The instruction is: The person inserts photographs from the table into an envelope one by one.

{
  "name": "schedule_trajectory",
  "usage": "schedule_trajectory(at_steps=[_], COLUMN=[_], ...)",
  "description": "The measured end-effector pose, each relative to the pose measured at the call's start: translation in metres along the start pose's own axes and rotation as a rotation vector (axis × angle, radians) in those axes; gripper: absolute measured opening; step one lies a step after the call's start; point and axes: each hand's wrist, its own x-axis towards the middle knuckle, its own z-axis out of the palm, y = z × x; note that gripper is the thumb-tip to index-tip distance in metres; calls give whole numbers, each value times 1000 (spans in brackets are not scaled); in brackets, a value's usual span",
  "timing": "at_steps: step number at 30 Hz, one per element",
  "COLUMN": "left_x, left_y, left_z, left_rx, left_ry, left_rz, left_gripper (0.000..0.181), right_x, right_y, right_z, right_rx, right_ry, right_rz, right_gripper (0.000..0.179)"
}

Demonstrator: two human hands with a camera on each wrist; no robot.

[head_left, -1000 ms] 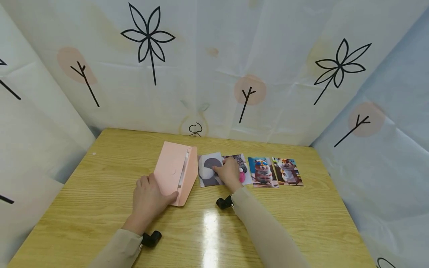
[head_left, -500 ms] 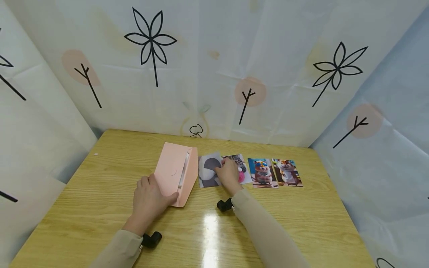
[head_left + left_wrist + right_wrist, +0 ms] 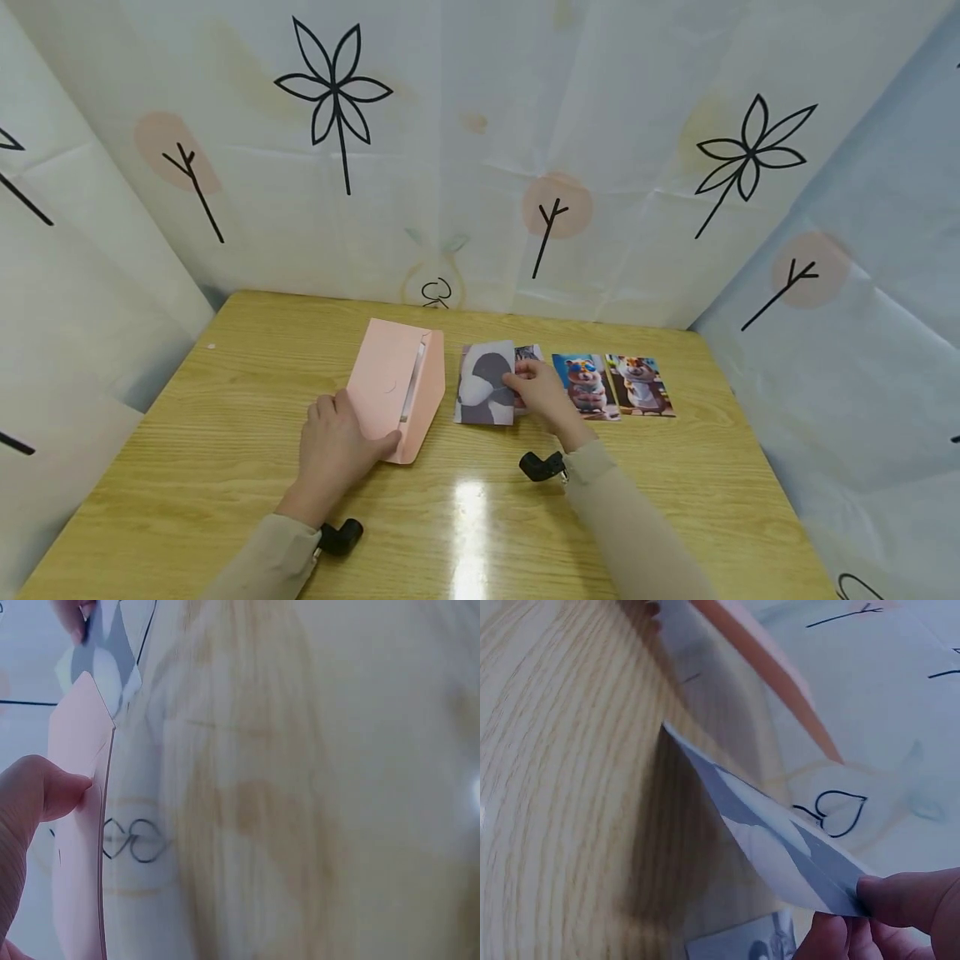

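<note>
My left hand (image 3: 330, 446) grips a pink envelope (image 3: 386, 367), thumb near the opening and fingers at the left edge. Its flap is folded out to the right, and something white shows in the slot. The thumb (image 3: 64, 791) lies on the envelope in the left wrist view. With my right hand (image 3: 546, 396) I pinch a grey-and-white photo card (image 3: 483, 387) by its right edge. In the right wrist view this photo card (image 3: 772, 855) is tilted off the table. Partly hidden behind card and hand is another photo card (image 3: 528, 352) with a cat.
To the right lie two photo cards on the wooden table (image 3: 420, 533), one of a hamster in sunglasses (image 3: 583, 387) and one of a hamster in white (image 3: 641, 387). Patterned cloth (image 3: 480, 150) hangs behind the table and at both sides. Each wrist wears a black camera (image 3: 542, 467).
My right hand has moved right and lifted the grey-and-white photo card, which now covers more of the cat card. The left hand and the envelope have stayed in place.
</note>
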Motion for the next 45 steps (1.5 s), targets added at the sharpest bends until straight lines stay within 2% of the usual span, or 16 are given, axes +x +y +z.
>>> schedule_trajectory(at_steps=[3, 9, 15, 20, 27, 40, 45], left_x=[0, 1, 1, 1, 3, 4, 4], left_y=[1, 3, 4, 5, 10, 15, 14], left_z=[1, 1, 2, 4, 6, 10, 11], left_rx=[0, -3, -2, 0, 15, 6, 7], left_ry=[3, 2, 5, 11, 15, 38, 46], left_rz=[4, 10, 5, 9, 21, 39, 45], left_gripper=[96, 98, 101, 101, 99, 100, 99], right_x=[-2, -3, -5, -4, -1, 1, 3], right_y=[-4, -13, -19, -18, -14, -11, -6], right_z=[-7, -11, -2, 11, 27, 46, 52], right_rx=[39, 105, 206, 229, 215, 160, 99], right_ry=[42, 183, 225, 223, 182, 156, 153], right_rz=[-25, -125, -190, -259, -293, -258, -225], right_gripper=[23, 36, 36, 32, 31, 33, 31])
